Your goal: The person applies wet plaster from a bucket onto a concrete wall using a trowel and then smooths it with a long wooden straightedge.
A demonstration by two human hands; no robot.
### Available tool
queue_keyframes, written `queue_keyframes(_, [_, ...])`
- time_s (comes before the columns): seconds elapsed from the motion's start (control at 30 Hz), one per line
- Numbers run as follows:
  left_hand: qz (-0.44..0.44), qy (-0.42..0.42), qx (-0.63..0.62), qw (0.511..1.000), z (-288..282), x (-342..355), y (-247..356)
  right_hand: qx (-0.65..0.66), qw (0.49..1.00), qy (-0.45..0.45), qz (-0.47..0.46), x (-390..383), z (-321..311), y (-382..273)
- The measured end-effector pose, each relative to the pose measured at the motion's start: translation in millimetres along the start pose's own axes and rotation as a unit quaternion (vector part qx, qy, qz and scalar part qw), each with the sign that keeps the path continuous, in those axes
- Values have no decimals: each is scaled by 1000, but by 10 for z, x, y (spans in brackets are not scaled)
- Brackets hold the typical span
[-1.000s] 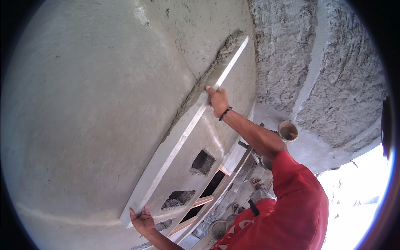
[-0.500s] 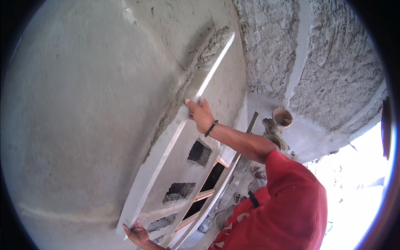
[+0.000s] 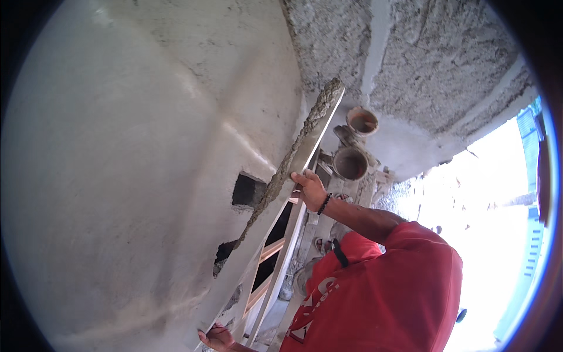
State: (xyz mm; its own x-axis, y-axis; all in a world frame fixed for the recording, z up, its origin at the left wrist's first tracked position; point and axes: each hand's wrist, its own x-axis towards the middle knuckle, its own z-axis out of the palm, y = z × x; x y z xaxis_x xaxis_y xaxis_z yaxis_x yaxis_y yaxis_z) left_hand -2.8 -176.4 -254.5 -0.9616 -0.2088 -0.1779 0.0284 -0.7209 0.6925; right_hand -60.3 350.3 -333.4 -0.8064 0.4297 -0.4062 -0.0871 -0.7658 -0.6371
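Note:
A long pale screed bar (image 3: 275, 217) slants across the view, with wet grey mortar (image 3: 299, 141) clinging along its upper-left edge. My right hand (image 3: 309, 190), a dark beaded bracelet on its wrist, grips the bar a little above its middle. Around the bar's lower end my left hand (image 3: 217, 338) is closed, partly cut off by the view's bottom edge. Behind the bar is a smooth plastered wall (image 3: 146, 164) with a square hole (image 3: 247, 190) and a rougher one (image 3: 224, 252) partly hidden by the bar.
Two mortar-smeared buckets (image 3: 350, 163) stand beyond the bar's upper end. Below the holes runs a wooden frame (image 3: 271, 249) with dark gaps. Rough, unsmoothed plaster (image 3: 446, 70) covers the surface at upper right. Sandaled feet (image 3: 322, 243) show beside planks and rubble.
Both hands have carried the screed bar down and rightward, off the smooth wall area where it lay. The view has shifted too, bringing a second bucket into sight.

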Motion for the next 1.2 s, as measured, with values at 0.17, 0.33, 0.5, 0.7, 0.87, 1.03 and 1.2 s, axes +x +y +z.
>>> queue_keyframes(0.17, [-39, -101, 43, 993, 390, -56, -79, 74, 996, 26, 35, -56, -592, 164])
queue_keyframes(0.33, [-30, -134, 141, 980, 1299, -170, -343, 144, 985, 53, 76, 147, -1264, 386])
queue_keyframes(0.5, [57, -143, 288, 945, 2462, -360, -999, 246, 961, 35, 120, 509, -1949, 544])
queue_keyframes(0.7, [310, -316, 691, 571, 3168, -227, -2187, 356, 909, 176, 127, 1231, -3038, 654])
queue_keyframes(0.87, [46, -230, 577, 782, 4268, -808, -4071, 373, 881, 242, 164, 1638, -3568, 446])
queue_keyframes(1.03, [-1, -344, 534, 773, 4222, -926, -4955, 373, 858, 295, 197, 1685, -3555, -9])
queue_keyframes(1.2, [-10, -338, 550, 764, 4520, -895, -4933, 305, 877, 304, 214, 1576, -3514, -217])
